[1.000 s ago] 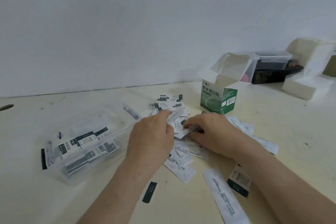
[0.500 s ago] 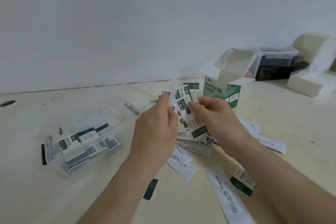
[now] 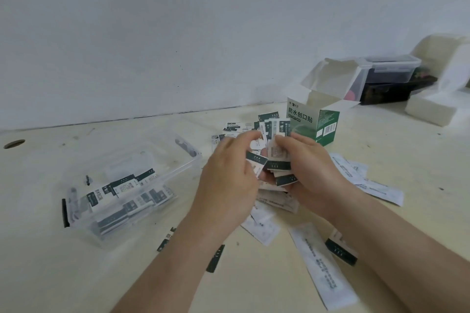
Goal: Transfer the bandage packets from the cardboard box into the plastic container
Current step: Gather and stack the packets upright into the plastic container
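The left grip [image 3: 229, 180] and right grip [image 3: 311, 173] together clutched a bundle of white-and-dark-green bandage packets [image 3: 276, 160]. The clear plastic container [image 3: 189, 164] lay left of them, the green-and-white cardboard box [image 3: 315, 122] just beyond.

- 2 bare forearms ran up from the bottom edge and converged toward the middle.
- Left hand [image 3: 227, 175]: back faced the camera, fingers curled, tips pinching a bundle of bandage packets [image 3: 276, 164] from the left.
- Right hand [image 3: 314, 170]: fingers curled round the same bundle from the right, cupping it underneath.
- Fingertips of the 2 hands sat just beside each other.
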`<state>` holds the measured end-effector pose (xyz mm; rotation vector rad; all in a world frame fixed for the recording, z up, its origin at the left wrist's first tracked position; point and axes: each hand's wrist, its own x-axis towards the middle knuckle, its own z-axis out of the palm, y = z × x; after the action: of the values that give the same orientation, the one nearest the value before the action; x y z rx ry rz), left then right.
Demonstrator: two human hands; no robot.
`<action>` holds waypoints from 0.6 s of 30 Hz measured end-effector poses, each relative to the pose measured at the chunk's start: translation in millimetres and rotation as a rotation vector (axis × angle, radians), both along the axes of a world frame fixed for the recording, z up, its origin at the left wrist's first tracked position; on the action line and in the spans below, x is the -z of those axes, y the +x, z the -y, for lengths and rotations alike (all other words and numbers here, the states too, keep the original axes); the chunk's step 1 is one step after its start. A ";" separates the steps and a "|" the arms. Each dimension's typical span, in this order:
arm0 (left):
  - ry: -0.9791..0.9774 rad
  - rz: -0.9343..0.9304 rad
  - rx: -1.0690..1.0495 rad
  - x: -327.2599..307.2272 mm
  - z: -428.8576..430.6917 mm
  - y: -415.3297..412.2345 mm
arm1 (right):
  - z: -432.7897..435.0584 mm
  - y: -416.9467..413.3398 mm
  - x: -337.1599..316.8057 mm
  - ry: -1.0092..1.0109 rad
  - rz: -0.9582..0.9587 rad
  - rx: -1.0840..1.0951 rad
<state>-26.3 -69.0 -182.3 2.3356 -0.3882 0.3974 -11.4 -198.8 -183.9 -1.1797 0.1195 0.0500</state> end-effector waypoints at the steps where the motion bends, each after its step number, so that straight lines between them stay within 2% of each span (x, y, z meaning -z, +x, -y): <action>1: -0.082 -0.010 -0.002 -2.3 -0.7 0.2 | -0.1 -1.2 -0.4 0.019 -0.012 -0.030; 4: -0.435 -0.121 0.010 -8.8 -2.0 3.9 | -4.5 -5.0 0.0 0.029 -0.061 -0.177; 6: -0.514 -0.111 -0.011 -6.0 -1.6 8.8 | -7.5 -6.1 1.7 0.004 -0.082 -0.251; 9: -0.434 -0.055 -0.050 3.0 0.0 12.6 | -10.6 -5.6 4.6 -0.059 -0.056 -0.295; 12: -0.423 -0.012 -0.059 7.6 2.7 11.9 | -10.1 -5.8 4.5 -0.011 -0.085 -0.335; 16: -0.246 0.202 -0.105 9.1 1.5 9.2 | -9.1 -6.6 3.2 0.008 -0.063 -0.357; 18: -0.156 0.268 -0.059 7.8 -0.7 8.0 | -7.0 -4.8 2.0 -0.026 -0.052 -0.329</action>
<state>-18.2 -68.3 -190.1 2.1505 -0.4007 0.7474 -16.2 -191.8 -185.9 -1.2145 -0.0298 0.3699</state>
